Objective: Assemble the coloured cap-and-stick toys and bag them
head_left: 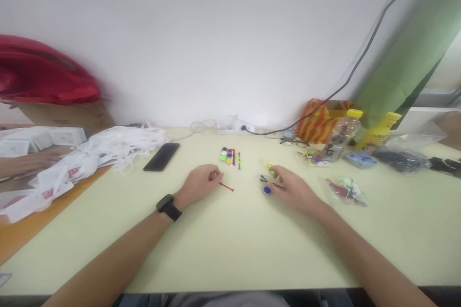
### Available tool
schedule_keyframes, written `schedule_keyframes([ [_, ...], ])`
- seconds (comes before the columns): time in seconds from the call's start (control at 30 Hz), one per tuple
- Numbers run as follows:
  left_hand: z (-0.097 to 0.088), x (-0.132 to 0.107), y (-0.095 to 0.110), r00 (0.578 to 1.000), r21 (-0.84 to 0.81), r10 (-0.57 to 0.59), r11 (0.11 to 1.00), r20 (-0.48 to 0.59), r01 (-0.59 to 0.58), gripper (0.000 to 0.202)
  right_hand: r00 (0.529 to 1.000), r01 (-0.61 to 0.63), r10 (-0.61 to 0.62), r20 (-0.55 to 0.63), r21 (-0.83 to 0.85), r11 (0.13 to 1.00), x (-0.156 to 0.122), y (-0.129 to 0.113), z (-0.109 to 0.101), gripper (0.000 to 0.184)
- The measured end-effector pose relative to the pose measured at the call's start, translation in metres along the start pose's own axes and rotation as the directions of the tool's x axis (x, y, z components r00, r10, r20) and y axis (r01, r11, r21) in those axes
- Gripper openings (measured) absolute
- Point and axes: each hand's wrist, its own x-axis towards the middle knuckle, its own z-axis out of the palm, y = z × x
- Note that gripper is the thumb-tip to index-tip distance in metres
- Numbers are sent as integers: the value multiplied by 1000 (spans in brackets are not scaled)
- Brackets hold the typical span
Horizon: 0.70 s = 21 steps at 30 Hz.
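Observation:
My left hand (200, 183), with a dark watch (169, 206) on its wrist, is pinched at one end of a thin red plastic arrow (226, 186). My right hand (296, 191) is curved over small pieces, its thumb and forefinger apart. By its thumb lies a blue disc (267, 190). A small blue arrow-shaped piece (264, 178) and a yellow-green piece (271, 168) are close to the fingertips. A dark thin stick shows partly under that hand. Between and beyond both hands, several coloured discs (229, 153) sit in rows beside upright-lined sticks (239, 160).
A phone (162, 157) lies on the left, near piled white straps (126, 141). Another person's hand (36, 163) is at the far left. To the right are bagged plastic pieces (345, 190), a clear bottle (340, 136), a yellow bottle (380, 133), glasses (294, 142) and a striped bag (312, 122).

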Motion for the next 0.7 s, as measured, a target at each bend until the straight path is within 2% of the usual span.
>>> schedule_keyframes([
  [0.1, 0, 0, -1, 1000, -16, 15, 1000, -8, -15, 30, 999, 14, -16, -35, -47, 999, 3, 6, -6, 24],
  [0.23, 0, 0, 0, 999, -47, 33, 998, -12, -34, 29, 997, -63, 59, -45, -82, 995, 8, 18, -19, 23],
  [0.3, 0, -1, 1, 999, -63, 42, 997, -18, -43, 28, 994, -88, 85, -65, -44, 995, 9, 24, -26, 26],
  [0.47, 0, -2, 4, 998, -112, 65, 992, 3, -64, 24, 966, -113, 108, -236, -7, 994, 11, 34, -35, 23],
  [0.57, 0, -3, 5, 995, -115, 94, 989, 16, -91, 23, 959, -112, 123, -257, 56, 992, 11, 36, -35, 22],
  [0.7, 1, -5, 7, 991, -148, 130, 981, 21, -126, 24, 942, -134, 176, -286, 163, 978, 11, 33, -30, 9],
])
